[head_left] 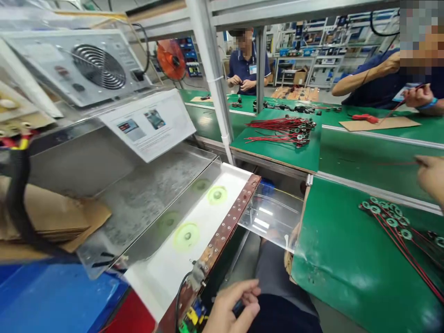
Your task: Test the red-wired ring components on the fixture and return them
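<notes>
My left hand (236,303) is low in the middle, fingers curled towards the thumb around a small dark thing that I cannot make out. Beside it is a brown strip (231,219) with rows of metal studs, a clamp-like metal piece and yellow and green connectors (192,319) at its near end. At the right edge, partly cut off, my right hand (432,178) is closed in a pinch. A thin, blurred red wire (381,163) runs leftwards from its fingertips. Below that hand, red wires with round, pale green-rimmed parts (391,219) lie on the green board (333,259).
A white panel with two yellow-green rings (187,237) lies left of the strip. A fan-fitted metal box (99,67) stands above a printed sheet (152,122). More red wires (280,129) lie ahead. Two people (248,69) work across the bench. A metal post (211,74) rises between.
</notes>
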`<state>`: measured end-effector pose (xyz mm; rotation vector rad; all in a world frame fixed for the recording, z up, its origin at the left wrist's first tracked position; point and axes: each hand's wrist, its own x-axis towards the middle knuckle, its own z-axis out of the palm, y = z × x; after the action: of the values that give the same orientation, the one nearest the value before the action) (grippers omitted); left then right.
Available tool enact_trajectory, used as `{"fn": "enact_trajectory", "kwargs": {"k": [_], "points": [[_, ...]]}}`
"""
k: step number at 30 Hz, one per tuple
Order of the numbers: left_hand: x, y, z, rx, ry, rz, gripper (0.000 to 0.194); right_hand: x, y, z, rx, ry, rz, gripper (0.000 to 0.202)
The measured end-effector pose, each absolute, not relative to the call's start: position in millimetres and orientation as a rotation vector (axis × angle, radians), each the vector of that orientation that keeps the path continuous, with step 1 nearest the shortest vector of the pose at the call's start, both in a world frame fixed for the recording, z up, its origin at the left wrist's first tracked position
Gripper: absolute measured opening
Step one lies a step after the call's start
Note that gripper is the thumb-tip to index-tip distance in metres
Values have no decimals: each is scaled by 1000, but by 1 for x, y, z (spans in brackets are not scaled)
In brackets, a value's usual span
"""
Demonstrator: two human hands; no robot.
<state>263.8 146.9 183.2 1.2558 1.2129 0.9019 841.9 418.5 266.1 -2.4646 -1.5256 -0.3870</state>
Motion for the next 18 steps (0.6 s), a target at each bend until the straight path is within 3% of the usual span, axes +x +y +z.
{"fn": "enact_trajectory", "kwargs": {"k": [2,5,9,12,13,15,16,18], "points": [[258,150,201,1294,1293,1015,33,802,406,293,-2078,-1696,-619,39],[257,146,229,1332,1429,1224,41,719,379,337,-1659,-1875,-669,58],[258,135,254,1388,1468,1428,71,601,336,373,-1133,-2113,-452,49],[249,126,255,1432,1558,1344,90,513,307,376,-784,-2321,-112,34],[245,122,252,1447,1565,1274,81,483,300,372,-697,-2373,-4,31],[235,111,240,1445,1505,1133,38,424,294,357,-546,-2450,180,29],[231,105,232,1395,1442,1087,27,394,294,346,-493,-2484,266,30],[223,90,214,1174,1295,1033,35,337,301,315,-496,-2546,405,29]]}}
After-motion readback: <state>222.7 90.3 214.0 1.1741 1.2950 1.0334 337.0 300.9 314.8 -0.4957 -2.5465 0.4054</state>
